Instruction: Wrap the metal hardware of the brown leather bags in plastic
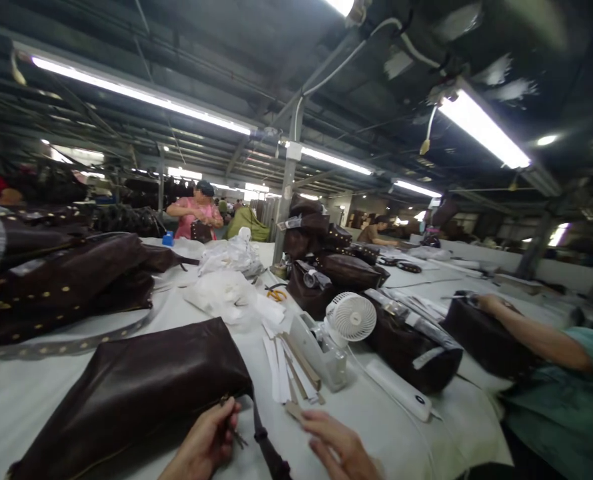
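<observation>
A dark brown leather bag (161, 373) lies on its side at the front left, a zipper running along its near edge. At that zipper's right end, my left hand (207, 437) pinches what looks like the zipper pull, mostly hidden by the fingers. A small dangling piece shows below them. From the same corner a dark strap (262, 437) hangs toward me. My right hand (340, 445) is open, fingers stretched out, at the near end of a tan strip (293, 409). Whether it touches the strip, I cannot tell. White and tan strips (291, 367) lie just beyond.
A white fan (349, 320) stands behind the strips, near a long white device (399, 392). Crumpled plastic (226, 293), orange-handled scissors (276, 295) and stacked bags (321, 253) lie farther back. Studded bags (76, 280) fill the left. A co-worker's arm (536, 330) reaches over a bag at right.
</observation>
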`<state>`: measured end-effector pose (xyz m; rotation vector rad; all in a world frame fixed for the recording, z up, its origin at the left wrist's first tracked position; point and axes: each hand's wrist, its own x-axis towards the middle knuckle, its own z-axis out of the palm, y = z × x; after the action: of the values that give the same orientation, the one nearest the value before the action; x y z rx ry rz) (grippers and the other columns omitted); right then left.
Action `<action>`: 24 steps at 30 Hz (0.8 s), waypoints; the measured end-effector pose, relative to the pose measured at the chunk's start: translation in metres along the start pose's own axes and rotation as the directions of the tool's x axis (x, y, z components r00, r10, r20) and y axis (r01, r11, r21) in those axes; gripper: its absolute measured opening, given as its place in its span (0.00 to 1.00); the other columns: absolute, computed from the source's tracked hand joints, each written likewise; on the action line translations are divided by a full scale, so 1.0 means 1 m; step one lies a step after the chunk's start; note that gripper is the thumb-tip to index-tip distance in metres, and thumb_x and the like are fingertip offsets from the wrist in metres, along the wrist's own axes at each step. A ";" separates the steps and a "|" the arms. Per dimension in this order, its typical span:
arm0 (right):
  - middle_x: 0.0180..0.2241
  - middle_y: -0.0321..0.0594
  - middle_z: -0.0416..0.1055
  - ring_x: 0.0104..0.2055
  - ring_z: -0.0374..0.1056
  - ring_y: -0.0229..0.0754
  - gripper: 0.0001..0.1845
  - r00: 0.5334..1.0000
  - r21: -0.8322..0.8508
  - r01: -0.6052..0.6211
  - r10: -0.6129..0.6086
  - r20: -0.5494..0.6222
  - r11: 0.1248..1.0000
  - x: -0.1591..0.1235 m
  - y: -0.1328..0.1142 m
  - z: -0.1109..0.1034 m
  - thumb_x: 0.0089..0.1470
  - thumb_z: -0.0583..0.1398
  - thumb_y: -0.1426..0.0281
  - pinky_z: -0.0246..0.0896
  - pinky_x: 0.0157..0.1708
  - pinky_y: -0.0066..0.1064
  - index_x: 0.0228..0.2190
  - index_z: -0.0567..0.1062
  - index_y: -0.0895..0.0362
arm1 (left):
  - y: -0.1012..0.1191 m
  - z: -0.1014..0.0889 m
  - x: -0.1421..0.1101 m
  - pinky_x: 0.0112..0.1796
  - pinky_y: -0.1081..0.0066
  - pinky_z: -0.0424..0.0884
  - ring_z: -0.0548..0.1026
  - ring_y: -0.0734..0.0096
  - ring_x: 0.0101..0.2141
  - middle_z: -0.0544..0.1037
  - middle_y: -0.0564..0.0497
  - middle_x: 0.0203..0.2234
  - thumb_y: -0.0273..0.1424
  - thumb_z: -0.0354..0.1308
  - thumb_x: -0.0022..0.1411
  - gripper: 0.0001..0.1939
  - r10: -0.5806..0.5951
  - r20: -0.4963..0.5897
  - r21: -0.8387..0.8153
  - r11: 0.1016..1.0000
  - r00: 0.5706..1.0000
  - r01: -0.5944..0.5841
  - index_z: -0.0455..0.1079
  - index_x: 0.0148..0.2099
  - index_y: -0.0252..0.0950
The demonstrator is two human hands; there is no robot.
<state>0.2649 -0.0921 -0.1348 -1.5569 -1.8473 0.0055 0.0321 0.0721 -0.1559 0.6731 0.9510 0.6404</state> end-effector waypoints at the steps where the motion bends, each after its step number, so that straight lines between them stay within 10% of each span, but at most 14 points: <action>1: 0.50 0.45 0.74 0.54 0.69 0.47 0.15 0.992 -0.050 -0.091 0.086 -0.094 0.995 0.007 0.009 -0.014 0.62 0.54 0.66 0.65 0.54 0.35 0.45 0.77 0.52 | 0.002 -0.003 0.005 0.17 0.81 0.45 0.58 0.83 0.13 0.65 0.60 0.13 0.41 0.70 0.42 0.20 0.017 0.018 0.040 0.999 1.000 -0.017 0.70 0.30 0.32; 4: 0.44 0.50 0.75 0.48 0.71 0.51 0.15 0.947 -0.159 -0.218 0.169 -0.271 0.963 0.033 0.033 -0.046 0.60 0.53 0.66 0.67 0.50 0.41 0.37 0.79 0.56 | 0.015 -0.006 0.020 0.17 0.80 0.44 0.54 0.83 0.13 0.61 0.61 0.09 0.45 0.70 0.39 0.22 0.146 0.060 0.248 0.956 0.988 -0.156 0.70 0.27 0.32; 7: 0.37 0.45 0.75 0.41 0.72 0.46 0.14 0.975 -0.180 -0.189 0.163 -0.149 0.965 0.057 0.041 -0.052 0.60 0.51 0.69 0.67 0.44 0.36 0.35 0.77 0.55 | 0.030 -0.003 0.034 0.17 0.78 0.42 0.50 0.83 0.12 0.57 0.62 0.08 0.49 0.66 0.41 0.22 0.255 0.114 0.426 0.861 0.960 -0.279 0.68 0.24 0.34; 12: 0.29 0.38 0.74 0.32 0.71 0.41 0.10 0.963 -0.215 -0.190 0.224 0.147 0.958 0.067 0.032 -0.014 0.57 0.54 0.73 0.61 0.33 0.28 0.27 0.73 0.55 | 0.041 -0.004 0.044 0.15 0.77 0.42 0.47 0.82 0.12 0.56 0.64 0.08 0.56 0.61 0.42 0.26 0.228 0.185 0.441 0.850 0.956 -0.288 0.67 0.27 0.36; 17: 0.24 0.35 0.72 0.28 0.69 0.40 0.10 0.942 -0.245 -0.279 0.314 0.119 0.929 0.085 0.038 0.018 0.55 0.58 0.69 0.57 0.29 0.27 0.23 0.69 0.56 | 0.039 -0.010 0.042 0.15 0.77 0.51 0.51 0.81 0.13 0.56 0.63 0.10 0.63 0.53 0.43 0.33 0.190 0.247 0.331 0.905 0.950 -0.267 0.67 0.31 0.35; 24: 0.32 0.39 0.74 0.35 0.70 0.41 0.14 0.994 -0.108 0.012 0.000 0.109 0.994 0.201 0.025 0.055 0.64 0.50 0.67 0.61 0.37 0.29 0.32 0.73 0.55 | 0.022 -0.012 0.070 0.17 0.73 0.54 0.56 0.78 0.11 0.65 0.59 0.10 0.65 0.53 0.38 0.34 0.126 0.215 0.401 0.893 0.969 -0.205 0.64 0.30 0.37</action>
<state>0.2543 0.1112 -0.0851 -1.6541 -1.9662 -0.0128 0.0481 0.1408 -0.1800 1.1907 0.8706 0.5132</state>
